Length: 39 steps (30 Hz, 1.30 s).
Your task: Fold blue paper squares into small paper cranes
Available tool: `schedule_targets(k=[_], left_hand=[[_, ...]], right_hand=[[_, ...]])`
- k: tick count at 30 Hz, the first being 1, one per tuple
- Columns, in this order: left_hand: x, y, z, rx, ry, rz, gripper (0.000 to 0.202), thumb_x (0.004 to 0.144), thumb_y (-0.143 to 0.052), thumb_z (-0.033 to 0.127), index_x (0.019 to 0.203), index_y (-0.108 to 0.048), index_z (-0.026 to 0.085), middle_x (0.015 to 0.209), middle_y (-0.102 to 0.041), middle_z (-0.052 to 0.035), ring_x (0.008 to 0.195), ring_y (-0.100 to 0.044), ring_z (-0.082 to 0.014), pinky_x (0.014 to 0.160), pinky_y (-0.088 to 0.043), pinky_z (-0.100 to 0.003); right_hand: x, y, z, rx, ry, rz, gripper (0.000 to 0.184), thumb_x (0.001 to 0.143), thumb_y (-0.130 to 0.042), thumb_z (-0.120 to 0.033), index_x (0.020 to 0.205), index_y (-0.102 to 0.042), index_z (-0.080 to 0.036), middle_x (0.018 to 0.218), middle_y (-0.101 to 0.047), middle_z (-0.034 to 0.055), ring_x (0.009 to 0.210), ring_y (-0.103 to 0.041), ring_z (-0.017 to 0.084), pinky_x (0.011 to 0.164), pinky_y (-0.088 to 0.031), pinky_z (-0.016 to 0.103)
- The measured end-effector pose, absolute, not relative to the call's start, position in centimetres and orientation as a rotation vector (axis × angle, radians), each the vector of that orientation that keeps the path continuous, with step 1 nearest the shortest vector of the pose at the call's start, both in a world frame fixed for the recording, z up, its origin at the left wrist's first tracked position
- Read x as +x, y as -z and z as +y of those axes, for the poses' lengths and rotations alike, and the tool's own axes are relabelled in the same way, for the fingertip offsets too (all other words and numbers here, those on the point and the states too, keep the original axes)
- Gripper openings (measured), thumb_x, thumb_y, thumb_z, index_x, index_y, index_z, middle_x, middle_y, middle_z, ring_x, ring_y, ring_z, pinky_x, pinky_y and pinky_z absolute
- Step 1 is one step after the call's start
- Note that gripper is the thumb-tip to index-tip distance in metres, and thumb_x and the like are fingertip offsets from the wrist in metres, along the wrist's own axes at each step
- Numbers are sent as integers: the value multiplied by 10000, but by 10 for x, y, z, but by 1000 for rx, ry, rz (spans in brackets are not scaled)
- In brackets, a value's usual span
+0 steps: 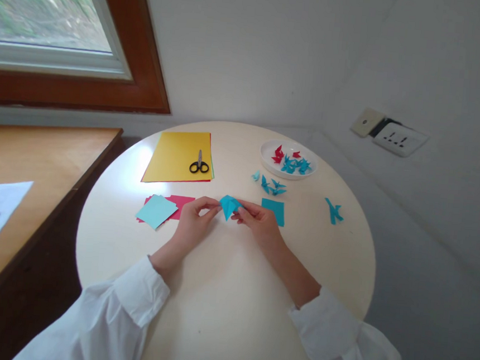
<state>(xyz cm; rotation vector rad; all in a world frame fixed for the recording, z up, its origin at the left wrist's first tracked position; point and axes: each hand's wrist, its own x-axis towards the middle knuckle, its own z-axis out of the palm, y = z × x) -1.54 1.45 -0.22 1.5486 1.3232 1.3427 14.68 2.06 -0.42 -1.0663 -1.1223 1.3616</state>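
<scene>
Round white tabletop [228,313] below, hands [195,215] [263,224] pinch folded paper [228,206] (pointed).

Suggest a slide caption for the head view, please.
Left hand and right hand hold folded blue paper over a round white table with red and blue paper cranes.

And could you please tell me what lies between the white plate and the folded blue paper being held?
In the head view, a few small blue paper birds, one paler, lie between the white plate and the held blue paper.
</scene>
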Motion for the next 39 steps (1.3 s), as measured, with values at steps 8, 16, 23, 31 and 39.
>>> schedule_targets(k=[8,16,23,31,39], left_hand=[[-12,2,15,1340,-1288,1284,132,626,-674,244,660,-584,154,630,-609,4,582,-552,-116,566,-412,-235],[-10,3,11,1261,-1228,1157,324,634,-671,208,918,-519,184,630,-672,11,599,-623,-133,530,-415,-205],[-9,11,15,1294,-1175,1104,278,615,-689,205,871,-602,143,658,-693,-29,626,-646,-153,567,-459,-228],[-9,6,13,1353,-1205,1141,135,613,-696,220,694,-620,142,676,-667,-18,631,-611,-131,596,-461,-233],[-9,4,14,1342,-1160,1119,158,600,-701,223,712,-625,141,707,-673,-25,654,-610,-137,617,-461,-242]], right_hand=[[147,7,17,-1139,-1269,-1221,330,650,-662,-405,864,-670,-152,667,-704,42,609,-675,175,530,-482,262],[144,11,17,-1103,-1093,-1354,166,677,-624,-311,756,-663,-170,733,-704,44,704,-647,172,686,-495,297],[144,16,18,-1100,-1026,-1436,145,685,-615,-310,694,-656,-171,702,-679,36,656,-591,163,623,-455,279],[144,15,16,-1135,-943,-1508,125,695,-625,-300,677,-648,-179,696,-654,32,652,-573,157,584,-426,270],[145,19,19,-1060,-892,-1499,105,666,-656,-298,646,-634,-197,840,-644,64,815,-602,188,667,-484,300]])
